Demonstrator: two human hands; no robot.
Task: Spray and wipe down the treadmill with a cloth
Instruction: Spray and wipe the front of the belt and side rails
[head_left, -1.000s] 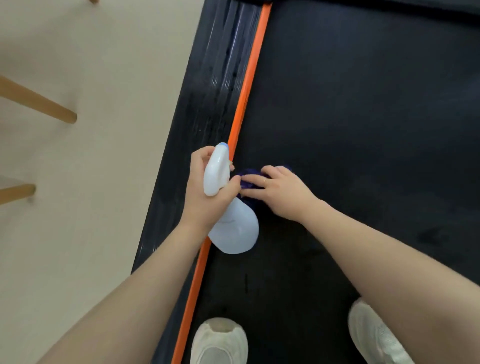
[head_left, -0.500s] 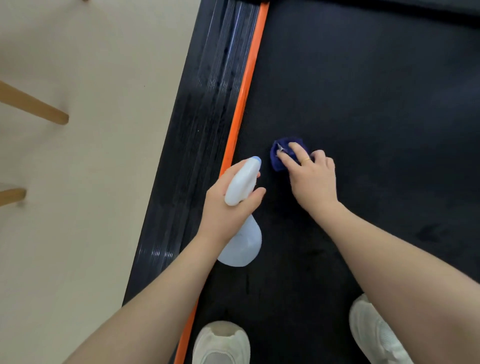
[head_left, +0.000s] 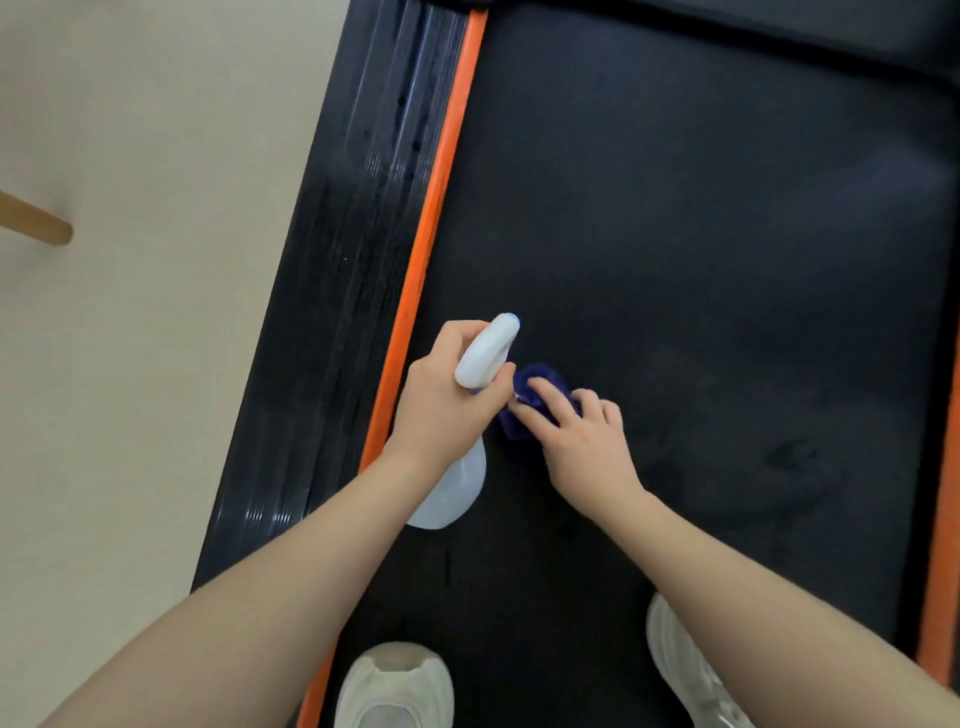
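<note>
The black treadmill belt (head_left: 701, 234) fills most of the head view, with an orange strip (head_left: 441, 171) and a ribbed black side rail (head_left: 358, 234) on its left. My left hand (head_left: 441, 405) grips the neck of a white spray bottle (head_left: 457, 493), whose nozzle points up the belt. Just right of it, my right hand (head_left: 587, 447) presses a small dark blue cloth (head_left: 524, 395) onto the belt with its fingers laid on top. The cloth is mostly hidden under those fingers.
My two white shoes (head_left: 395, 686) (head_left: 685, 670) stand on the belt at the bottom. Beige floor (head_left: 145, 364) lies left of the treadmill, with a wooden leg (head_left: 36, 223) at the left edge. A second orange strip (head_left: 943, 519) runs down the right.
My right hand has slid the cloth back towards me and to the left, close to the bottle. My left hand with the bottle has shifted slightly left.
</note>
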